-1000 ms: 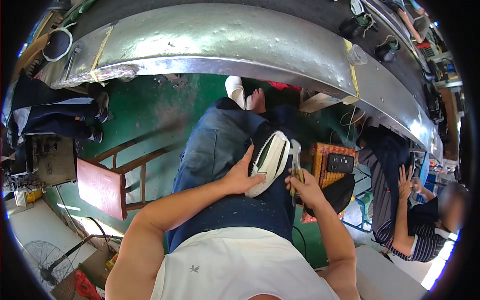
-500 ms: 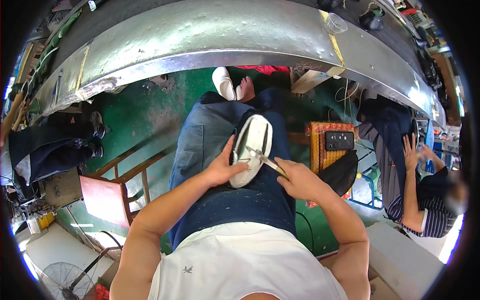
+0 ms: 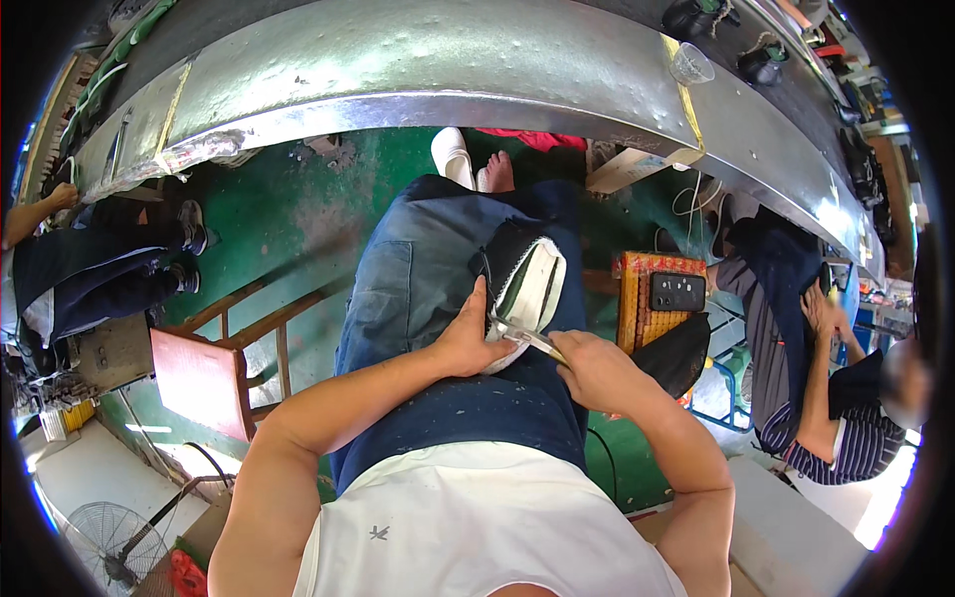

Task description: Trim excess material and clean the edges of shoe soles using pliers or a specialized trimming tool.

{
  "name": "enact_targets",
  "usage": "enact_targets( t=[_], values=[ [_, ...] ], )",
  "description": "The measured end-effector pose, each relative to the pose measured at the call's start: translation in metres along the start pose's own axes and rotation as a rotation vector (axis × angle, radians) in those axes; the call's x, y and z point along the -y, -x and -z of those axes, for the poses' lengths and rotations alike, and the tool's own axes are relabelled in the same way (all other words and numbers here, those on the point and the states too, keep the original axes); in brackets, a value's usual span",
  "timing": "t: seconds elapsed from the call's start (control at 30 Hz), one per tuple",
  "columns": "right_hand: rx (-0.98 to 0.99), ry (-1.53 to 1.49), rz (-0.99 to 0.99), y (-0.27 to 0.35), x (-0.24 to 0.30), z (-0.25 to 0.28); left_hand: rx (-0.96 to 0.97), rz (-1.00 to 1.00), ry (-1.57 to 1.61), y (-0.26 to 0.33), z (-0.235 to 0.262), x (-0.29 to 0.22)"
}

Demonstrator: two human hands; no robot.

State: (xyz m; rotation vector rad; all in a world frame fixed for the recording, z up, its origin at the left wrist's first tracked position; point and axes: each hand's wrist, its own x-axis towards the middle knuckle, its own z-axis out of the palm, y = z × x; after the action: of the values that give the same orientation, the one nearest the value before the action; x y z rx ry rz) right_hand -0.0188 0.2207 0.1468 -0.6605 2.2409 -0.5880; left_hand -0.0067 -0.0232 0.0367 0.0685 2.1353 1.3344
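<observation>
A dark shoe point(image 3: 540, 289) with a white underside lies sole-up across my lap, its far end leaning to the right. My left hand point(image 3: 466, 338) grips its near left side, with the thumb over the underside. In my right hand point(image 3: 600, 368) is a pair of pincers point(image 3: 540, 344) with light-coloured handles. The metal jaws touch the near left edge of the shoe, close to my left thumb. Whether they bite on anything there is too small to tell.
A metal-topped bench point(image 3: 428, 60) runs across the front. To my right, a woven-topped stool point(image 3: 633, 316) carries a black phone point(image 3: 677, 291) and a dark piece. A wooden stool point(image 3: 199, 383) lies at left. People sit at both sides; a fan point(image 3: 114, 547) stands lower left.
The shoe has turned clockwise and tipped, showing more of its dark side. The pincers' jaws have gone from the middle of the underside to the near left edge.
</observation>
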Motion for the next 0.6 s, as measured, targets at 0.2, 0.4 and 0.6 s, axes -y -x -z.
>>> enact_targets(
  t=[0.2,0.4,0.6],
  values=[
    [-0.053,-0.168,0.019,-0.002,-0.013,-0.003,0.035,0.091,0.193,0.001,0.008,-0.005],
    [-0.08,-0.587,-0.16,0.038,-0.018,0.016,0.095,0.025,-0.079,-0.001,0.062,-0.037],
    [-0.228,-0.758,-0.231,0.051,-0.031,0.019,0.01,-0.305,-0.463,0.008,0.09,-0.026]
  ],
)
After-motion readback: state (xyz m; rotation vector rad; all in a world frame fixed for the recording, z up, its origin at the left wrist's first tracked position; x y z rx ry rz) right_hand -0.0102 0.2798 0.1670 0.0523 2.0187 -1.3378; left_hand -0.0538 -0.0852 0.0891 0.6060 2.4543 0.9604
